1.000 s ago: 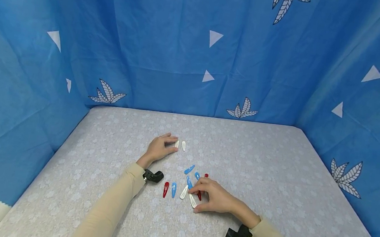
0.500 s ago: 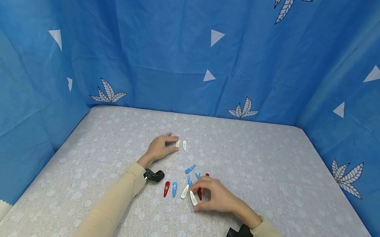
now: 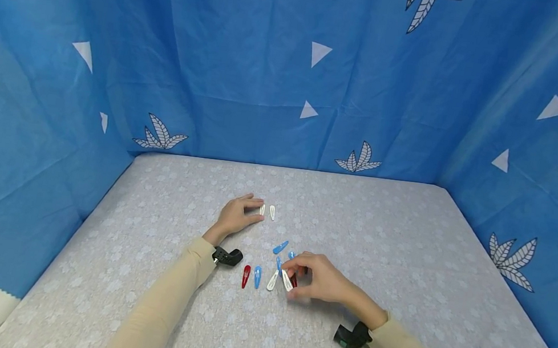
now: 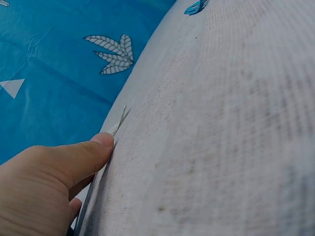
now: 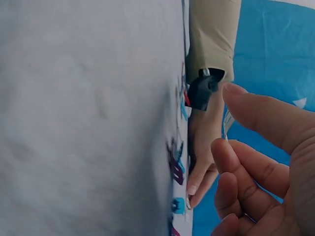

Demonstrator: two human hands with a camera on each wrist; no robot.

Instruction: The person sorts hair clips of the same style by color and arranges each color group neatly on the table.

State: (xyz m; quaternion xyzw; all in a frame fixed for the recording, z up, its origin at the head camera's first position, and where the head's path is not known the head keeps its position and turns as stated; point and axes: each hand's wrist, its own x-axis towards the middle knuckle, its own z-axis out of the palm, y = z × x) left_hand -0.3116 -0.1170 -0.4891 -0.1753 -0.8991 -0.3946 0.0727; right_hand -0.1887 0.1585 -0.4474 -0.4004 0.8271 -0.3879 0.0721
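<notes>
Near the back of the table my left hand [image 3: 235, 215] holds a white snap hair clip [image 3: 262, 210] between thumb and fingers. A second white hair clip [image 3: 272, 213] lies just to its right. My right hand [image 3: 321, 279] pinches another white hair clip [image 3: 287, 280] by its ends; in the right wrist view this clip [image 5: 228, 123] is raised off the table. Beside it lies a further white hair clip [image 3: 272, 280]. A red hair clip [image 3: 294, 280] and a blue one [image 3: 291, 254] are partly hidden behind the right hand.
To the left of the right hand lie a red hair clip [image 3: 245, 276] and a blue hair clip [image 3: 257, 277] side by side. Another blue hair clip [image 3: 280, 247] lies slanted farther back. Blue curtains [image 3: 270, 69] hang around the patterned tablecloth [image 3: 381, 226].
My right hand has lifted the white hair clip off the table and moved slightly away from me. The left hand stays at its clip. The head view has shifted a little.
</notes>
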